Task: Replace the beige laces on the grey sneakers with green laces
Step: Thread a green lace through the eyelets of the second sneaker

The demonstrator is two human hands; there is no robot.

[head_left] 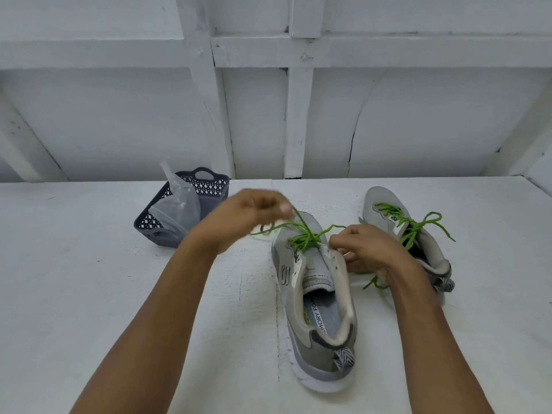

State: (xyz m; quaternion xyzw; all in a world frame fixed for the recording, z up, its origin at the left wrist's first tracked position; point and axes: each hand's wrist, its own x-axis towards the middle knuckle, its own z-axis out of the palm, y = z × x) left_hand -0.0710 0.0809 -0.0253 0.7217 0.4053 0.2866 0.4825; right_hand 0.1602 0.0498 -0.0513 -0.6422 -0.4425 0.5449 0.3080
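Near sneaker [321,309] points toe away, left hand [254,213] pinching green lace [304,238].

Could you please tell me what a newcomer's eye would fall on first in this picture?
The bright green lace stands out most: the left hand pinches one strand up while the right hand grips the other beside the near grey sneaker. Behind to the right, the far grey sneaker wears a green bow. A dark basket holding a clear plastic bag sits back left.
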